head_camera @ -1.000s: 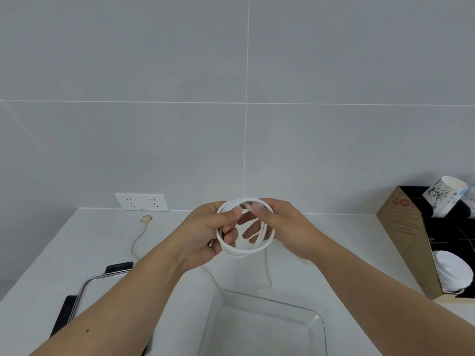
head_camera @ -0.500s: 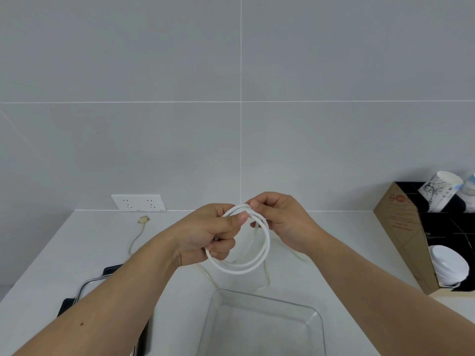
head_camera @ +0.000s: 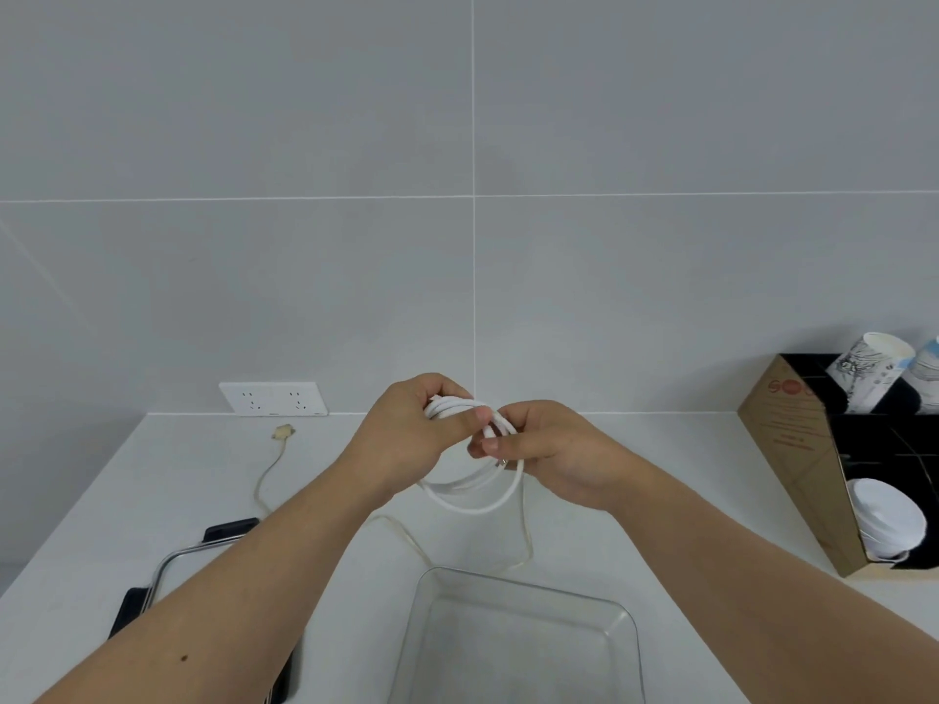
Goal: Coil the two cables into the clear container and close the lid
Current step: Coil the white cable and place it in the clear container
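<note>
A white cable (head_camera: 477, 500) hangs in a coil of several loops above the white counter. My left hand (head_camera: 411, 439) pinches the top of the coil. My right hand (head_camera: 549, 449) grips the coil's right side, fingers closed around the strands. A second, thin cream cable (head_camera: 267, 475) lies on the counter, running from its plug near the wall socket under my arms toward the clear container (head_camera: 513, 647), which stands open at the near edge with nothing visible inside. The black lid (head_camera: 147, 597) with a metal clasp lies left, partly hidden by my left forearm.
A white wall socket (head_camera: 273, 398) sits on the grey tiled wall at the counter's back. At the right stands a cardboard and black organiser (head_camera: 797, 475) holding paper cups (head_camera: 864, 363) and white bowls (head_camera: 889, 520).
The coil has gained a loop and my hands have drawn closer together. My right hand moved from the coil's top down to its right side.
</note>
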